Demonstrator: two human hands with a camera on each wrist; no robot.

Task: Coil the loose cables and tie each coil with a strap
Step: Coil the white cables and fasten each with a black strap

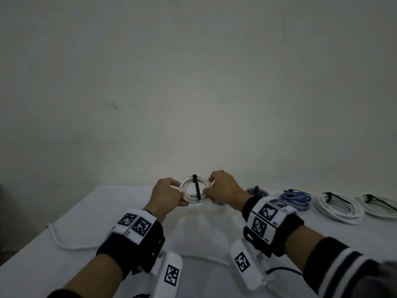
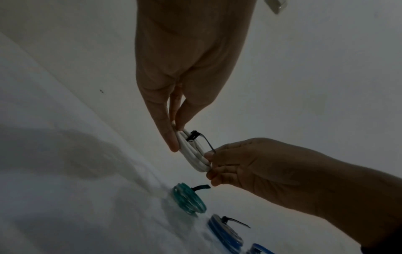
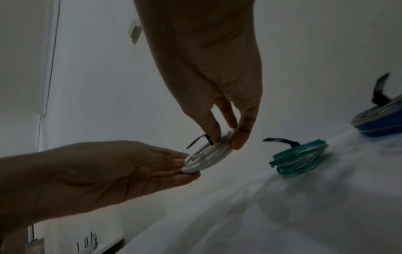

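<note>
A small white cable coil (image 1: 189, 197) is held up above the table between both hands. A black strap (image 1: 196, 187) runs across it, one end sticking up past the rim. My left hand (image 1: 180, 193) pinches the coil's left side between thumb and fingers. On the opposite rim, beside the strap, my right hand (image 1: 208, 188) pinches the coil. In the left wrist view the left hand (image 2: 177, 137) grips the coil (image 2: 193, 154) edge-on, with the strap (image 2: 195, 135) looping toward the right hand (image 2: 210, 163). From the right wrist, the right hand (image 3: 226, 137) grips the coil (image 3: 206, 156) next to the strap (image 3: 200, 139).
Strapped coils lie in a row along the back right of the white table (image 1: 193, 233): a teal coil (image 3: 300, 158), blue coils (image 1: 296, 200) and white coils (image 1: 339, 208). A loose white cable (image 1: 64, 244) trails across the table's near left. A plain wall stands close behind.
</note>
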